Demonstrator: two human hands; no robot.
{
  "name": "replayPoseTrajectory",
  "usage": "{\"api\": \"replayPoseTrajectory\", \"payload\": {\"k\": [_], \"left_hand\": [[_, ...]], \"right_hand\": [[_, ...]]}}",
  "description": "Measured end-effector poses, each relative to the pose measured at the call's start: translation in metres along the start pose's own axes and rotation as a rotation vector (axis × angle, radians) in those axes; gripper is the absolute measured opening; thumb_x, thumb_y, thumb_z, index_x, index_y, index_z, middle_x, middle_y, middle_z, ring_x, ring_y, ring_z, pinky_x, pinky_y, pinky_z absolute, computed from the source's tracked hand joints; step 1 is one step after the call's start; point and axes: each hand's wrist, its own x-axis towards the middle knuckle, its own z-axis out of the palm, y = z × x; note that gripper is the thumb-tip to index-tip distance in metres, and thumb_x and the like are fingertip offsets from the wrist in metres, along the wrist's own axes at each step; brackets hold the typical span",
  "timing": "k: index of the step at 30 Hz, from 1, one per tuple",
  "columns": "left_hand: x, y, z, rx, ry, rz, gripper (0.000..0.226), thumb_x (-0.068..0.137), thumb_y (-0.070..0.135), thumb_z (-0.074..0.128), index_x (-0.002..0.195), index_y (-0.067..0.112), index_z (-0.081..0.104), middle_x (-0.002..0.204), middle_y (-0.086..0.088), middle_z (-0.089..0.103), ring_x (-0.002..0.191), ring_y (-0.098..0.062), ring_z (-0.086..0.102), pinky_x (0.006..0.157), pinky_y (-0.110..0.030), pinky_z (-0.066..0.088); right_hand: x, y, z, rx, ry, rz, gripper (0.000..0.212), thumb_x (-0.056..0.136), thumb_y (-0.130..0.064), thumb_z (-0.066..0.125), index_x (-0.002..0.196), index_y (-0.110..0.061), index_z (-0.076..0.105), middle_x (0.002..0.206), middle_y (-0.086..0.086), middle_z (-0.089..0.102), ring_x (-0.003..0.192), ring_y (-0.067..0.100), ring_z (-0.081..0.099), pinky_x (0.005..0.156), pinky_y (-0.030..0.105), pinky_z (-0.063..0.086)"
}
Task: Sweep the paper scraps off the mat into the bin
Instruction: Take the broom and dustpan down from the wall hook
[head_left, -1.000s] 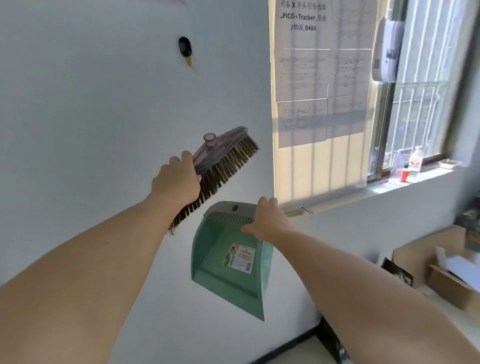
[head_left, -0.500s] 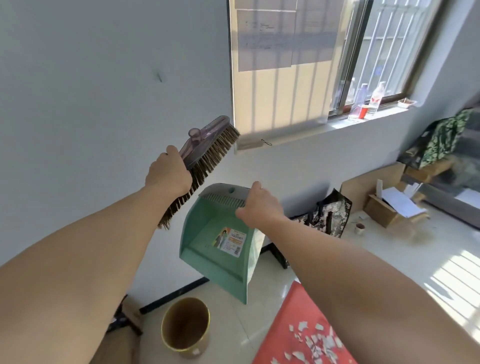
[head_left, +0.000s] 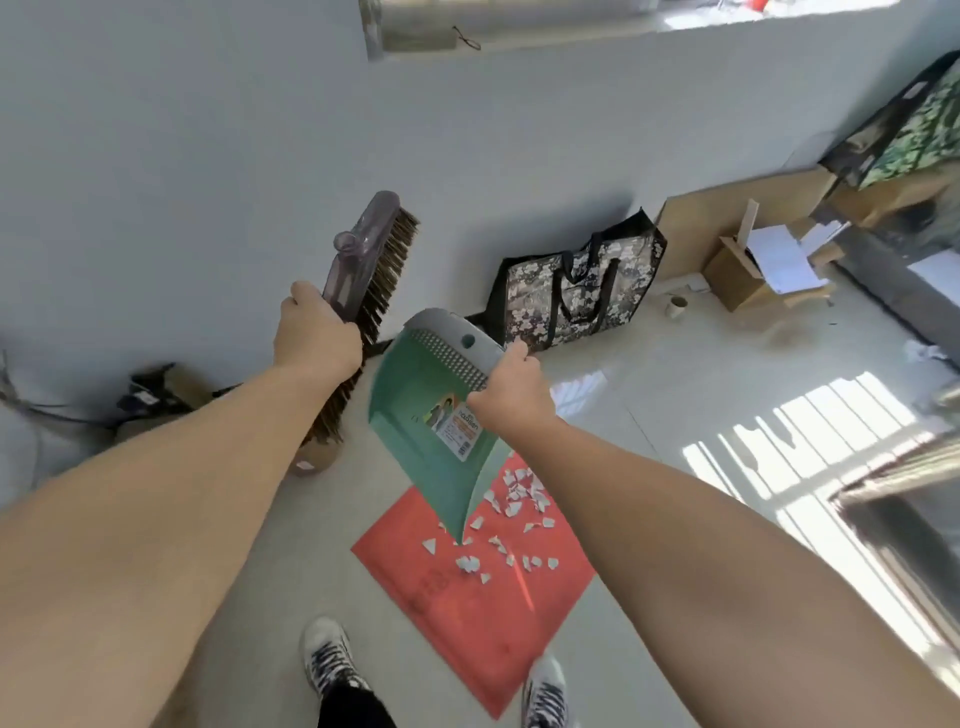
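Note:
A red mat (head_left: 467, 618) lies on the pale floor below me, strewn with several white paper scraps (head_left: 511, 525). My left hand (head_left: 316, 335) grips a brush head (head_left: 363, 260) with a smoky plastic back and brown bristles, held up in the air. My right hand (head_left: 511, 397) holds a green dustpan (head_left: 431, 415) by its grey upper rim, mouth hanging down above the mat. The round tan bin (head_left: 318, 457) stands on the floor behind my left forearm, mostly hidden.
My two sneakers (head_left: 327, 660) stand at the mat's near edge. A floral black bag (head_left: 576, 291) leans on the white wall. Cardboard boxes with papers (head_left: 758, 270) and a camouflage bag (head_left: 914, 130) sit at the right. Dark clutter (head_left: 150, 389) lies at the left.
My view has tilted down from the wall and window to the floor, bringing the whole mat and my shoes into sight. Both hands keep their grips; the bin has slipped behind my left arm.

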Motion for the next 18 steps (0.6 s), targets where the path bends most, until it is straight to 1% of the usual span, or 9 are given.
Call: {"api": "replayPoseTrajectory", "payload": {"k": [3,4,6,8,10,12,15,16,18], "left_hand": [[-0.040,-0.001,0.051,-0.002,-0.055,-0.064,0.046,0.088,0.006,0.058,0.128,0.003,0.036,0.128,-0.022,0.045,0.104,-0.036,0.049,0.077,-0.037,0.036],[-0.051,-0.003,0.066,0.007,-0.075,-0.082,0.051,0.087,0.007,0.060,0.132,0.004,0.035,0.131,-0.023,0.045,0.108,-0.037,0.050,0.081,-0.039,0.038],[-0.069,-0.009,0.097,0.050,-0.114,-0.116,0.060,0.085,0.013,0.063,0.138,0.006,0.034,0.134,-0.024,0.043,0.117,-0.041,0.048,0.093,-0.044,0.041],[-0.087,-0.020,0.123,0.100,-0.147,-0.141,0.060,0.084,0.018,0.064,0.136,0.007,0.037,0.130,-0.024,0.044,0.117,-0.044,0.048,0.098,-0.049,0.042],[-0.102,-0.034,0.147,0.101,-0.174,-0.156,0.054,0.085,0.018,0.063,0.132,0.006,0.041,0.125,-0.024,0.044,0.111,-0.044,0.049,0.093,-0.047,0.044],[-0.112,-0.051,0.168,0.089,-0.196,-0.168,0.045,0.086,0.017,0.062,0.127,0.005,0.047,0.121,-0.025,0.044,0.107,-0.043,0.051,0.089,-0.042,0.043],[-0.119,-0.081,0.203,0.116,-0.249,-0.206,0.037,0.086,0.017,0.062,0.119,0.004,0.053,0.117,-0.026,0.046,0.105,-0.041,0.051,0.088,-0.041,0.043],[-0.121,-0.091,0.214,0.131,-0.266,-0.226,0.034,0.085,0.018,0.062,0.115,0.004,0.054,0.115,-0.025,0.047,0.104,-0.041,0.052,0.086,-0.040,0.044],[-0.123,-0.109,0.239,0.144,-0.285,-0.247,0.029,0.085,0.019,0.061,0.111,0.007,0.055,0.113,-0.024,0.047,0.100,-0.041,0.053,0.084,-0.040,0.044]], "right_hand": [[-0.016,0.062,0.007,0.056,-0.063,0.061,0.047,0.085,-0.023,0.073,0.111,-0.012,0.036,0.117,0.014,0.058,0.106,0.037,0.062,0.083,0.045,0.054],[-0.019,0.080,0.010,0.063,-0.080,0.068,0.045,0.085,-0.021,0.073,0.108,-0.013,0.035,0.113,0.014,0.058,0.104,0.037,0.062,0.080,0.044,0.054],[-0.025,0.111,0.018,0.056,-0.095,0.083,0.044,0.086,-0.018,0.072,0.106,-0.014,0.033,0.105,0.011,0.056,0.100,0.035,0.063,0.073,0.043,0.053],[-0.029,0.138,0.030,0.049,-0.109,0.101,0.043,0.086,-0.015,0.071,0.107,-0.014,0.033,0.100,0.009,0.055,0.097,0.034,0.065,0.069,0.041,0.053],[-0.030,0.161,0.042,0.068,-0.126,0.133,0.044,0.085,-0.014,0.071,0.113,-0.012,0.037,0.095,0.006,0.054,0.094,0.032,0.065,0.074,0.046,0.058],[-0.029,0.181,0.055,0.089,-0.142,0.179,0.048,0.085,-0.018,0.075,0.117,-0.011,0.040,0.094,0.004,0.053,0.093,0.030,0.064,0.078,0.048,0.058],[-0.021,0.207,0.078,0.129,-0.169,0.254,0.044,0.087,-0.027,0.076,0.109,-0.013,0.042,0.099,0.008,0.058,0.089,0.029,0.064,0.079,0.049,0.057],[-0.017,0.217,0.088,0.137,-0.180,0.268,0.039,0.089,-0.027,0.074,0.107,-0.011,0.044,0.096,0.008,0.059,0.085,0.029,0.063,0.077,0.047,0.057],[-0.008,0.235,0.107,0.139,-0.185,0.274,0.031,0.092,-0.026,0.069,0.108,-0.007,0.050,0.086,0.005,0.056,0.075,0.025,0.057,0.065,0.040,0.051]]}}
